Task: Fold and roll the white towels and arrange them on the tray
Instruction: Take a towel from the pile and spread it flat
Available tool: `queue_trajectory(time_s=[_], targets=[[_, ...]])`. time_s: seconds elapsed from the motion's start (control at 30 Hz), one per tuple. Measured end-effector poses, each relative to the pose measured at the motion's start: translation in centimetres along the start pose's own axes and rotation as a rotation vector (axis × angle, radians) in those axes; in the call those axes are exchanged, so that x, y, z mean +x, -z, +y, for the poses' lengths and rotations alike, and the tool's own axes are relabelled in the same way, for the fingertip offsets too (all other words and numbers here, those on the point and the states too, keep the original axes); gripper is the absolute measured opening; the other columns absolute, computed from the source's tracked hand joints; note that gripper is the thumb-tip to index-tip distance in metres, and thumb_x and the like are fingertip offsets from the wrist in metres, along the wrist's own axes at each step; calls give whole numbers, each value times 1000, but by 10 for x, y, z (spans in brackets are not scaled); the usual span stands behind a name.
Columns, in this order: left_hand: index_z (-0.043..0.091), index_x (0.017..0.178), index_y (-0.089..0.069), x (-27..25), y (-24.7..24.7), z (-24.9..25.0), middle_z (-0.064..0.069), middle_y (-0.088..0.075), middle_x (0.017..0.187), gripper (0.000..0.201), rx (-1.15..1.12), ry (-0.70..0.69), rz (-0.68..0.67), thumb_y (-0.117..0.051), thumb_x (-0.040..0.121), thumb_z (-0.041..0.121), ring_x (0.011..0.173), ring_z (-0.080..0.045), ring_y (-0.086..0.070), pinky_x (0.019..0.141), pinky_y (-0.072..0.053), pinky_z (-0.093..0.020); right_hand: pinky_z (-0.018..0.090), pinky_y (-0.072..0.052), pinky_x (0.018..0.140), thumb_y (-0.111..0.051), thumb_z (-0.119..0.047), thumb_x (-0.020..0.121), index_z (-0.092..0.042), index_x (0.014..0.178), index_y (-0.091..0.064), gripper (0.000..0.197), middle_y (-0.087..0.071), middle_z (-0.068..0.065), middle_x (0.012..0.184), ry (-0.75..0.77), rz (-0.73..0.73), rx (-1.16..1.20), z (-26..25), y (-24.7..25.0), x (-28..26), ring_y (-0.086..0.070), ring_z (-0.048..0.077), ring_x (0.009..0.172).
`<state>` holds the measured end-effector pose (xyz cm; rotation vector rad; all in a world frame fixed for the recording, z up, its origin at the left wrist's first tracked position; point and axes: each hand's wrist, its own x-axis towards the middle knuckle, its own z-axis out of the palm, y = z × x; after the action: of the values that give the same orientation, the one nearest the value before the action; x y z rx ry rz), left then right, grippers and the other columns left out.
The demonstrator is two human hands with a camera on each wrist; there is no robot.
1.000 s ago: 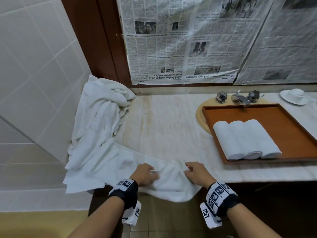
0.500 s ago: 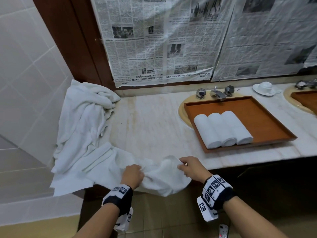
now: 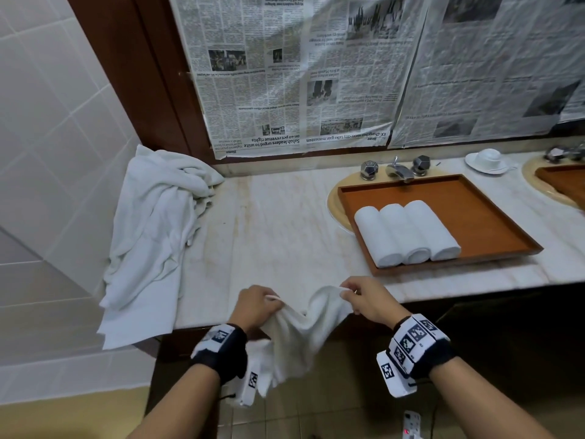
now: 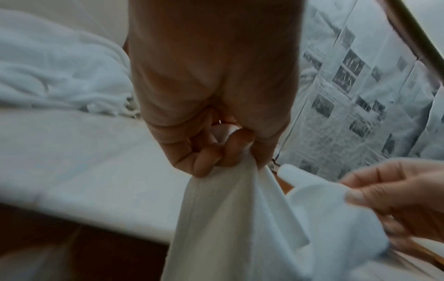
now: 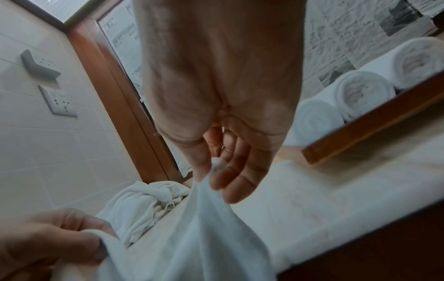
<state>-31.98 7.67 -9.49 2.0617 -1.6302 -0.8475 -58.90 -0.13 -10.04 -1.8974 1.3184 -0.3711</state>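
Note:
A small white towel [image 3: 304,331] hangs between my two hands in front of the counter's front edge. My left hand [image 3: 258,304] grips one top corner in a fist [image 4: 216,152]. My right hand [image 3: 364,297] pinches the other corner between thumb and fingers [image 5: 216,171]. The towel's lower part droops below the counter edge. A brown wooden tray [image 3: 493,217] sits over the sink at the right, with three rolled white towels [image 3: 408,232] side by side at its left end. A heap of unfolded white towels [image 3: 155,223] lies at the counter's left end, against the tiled wall.
The marble counter [image 3: 278,236] stretches between the heap and the tray. A tap [image 3: 399,169] stands behind the tray. A white cup on a saucer [image 3: 487,160] sits at the far right, beside a second tray [image 3: 566,182]. Newspaper [image 3: 300,74] covers the mirror.
The towel has come free of the heap and off the counter. Both hands have lifted it and it now hangs between them in front of the counter edge.

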Motion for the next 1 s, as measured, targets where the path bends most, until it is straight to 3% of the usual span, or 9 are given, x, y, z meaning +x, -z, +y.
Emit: queue_trajectory(time_s=[0.07, 0.17, 0.27, 0.43, 0.6, 0.7, 0.77, 0.9, 1.0], targets=[[19, 87, -80, -3, 28, -4, 0, -77, 91, 37, -1, 2, 56, -58, 72, 46, 92, -14, -67, 71, -37, -19, 23, -46, 63, -64, -20, 94, -22, 90, -65, 5, -61, -12, 70, 56, 32, -19, -7, 11, 2, -56, 0, 56], [20, 83, -78, -7, 68, -15, 1, -74, 83, 19, 25, 12, 116, -69, 83, 37, 84, -16, -64, 66, -37, -22, 24, -42, 66, -62, -22, 95, -18, 91, -67, 7, -62, -10, 78, 104, 48, -66, -20, 24, 4, -54, 0, 63], [19, 74, -75, -11, 99, -27, 0, -71, 73, 28, 51, 18, 149, -69, 78, 46, 75, -16, -63, 58, -38, -21, 24, -42, 67, -61, -22, 96, -14, 96, -68, 11, -60, -12, 78, 139, 58, -111, -33, 33, 6, -53, -1, 63], [17, 70, -73, -20, 142, -34, -2, -67, 64, 30, 14, -15, 236, -80, 79, 45, 66, -11, -61, 59, -42, -27, 18, -41, 64, -64, -22, 95, -13, 98, -69, 11, -65, -8, 81, 215, 105, -121, -63, 53, 13, -56, 0, 64], [15, 73, -73, -21, 166, -30, -5, -65, 58, 25, -45, -76, 197, -81, 81, 38, 49, -3, -55, 51, -39, -15, 12, -43, 69, -69, -18, 92, -13, 97, -73, 8, -66, -7, 87, 263, 134, -164, -91, 77, 14, -60, 5, 82], [17, 75, -72, -17, 175, -25, -4, -67, 58, 20, -16, -106, 201, -79, 84, 35, 50, -2, -56, 55, -43, -19, 8, -41, 68, -71, -18, 90, -14, 92, -75, 6, -65, -5, 84, 233, 152, -234, -100, 88, 18, -57, 5, 79], [14, 77, -72, -12, 181, -22, -2, -68, 58, 18, -24, -119, 229, -77, 86, 29, 49, -4, -57, 54, -45, -17, 11, -38, 66, -70, -20, 90, -14, 92, -74, 7, -64, -3, 86, 224, 182, -254, -105, 92, 21, -55, 8, 77], [9, 78, -71, -5, 192, -11, -5, -69, 59, 14, -84, -150, 283, -76, 86, 18, 56, -15, -64, 53, -48, -16, 34, -44, 73, -68, -20, 91, -6, 90, -71, 15, -67, 7, 88, 224, 278, -266, -114, 97, 28, -56, 20, 79], [6, 78, -71, -4, 201, -4, -10, -69, 61, 13, -93, -149, 324, -78, 83, 16, 46, -5, -57, 50, -42, -11, 20, -44, 62, -65, -17, 92, -7, 90, -70, 11, -68, 10, 85, 197, 265, -203, -122, 100, 32, -60, 22, 72]])
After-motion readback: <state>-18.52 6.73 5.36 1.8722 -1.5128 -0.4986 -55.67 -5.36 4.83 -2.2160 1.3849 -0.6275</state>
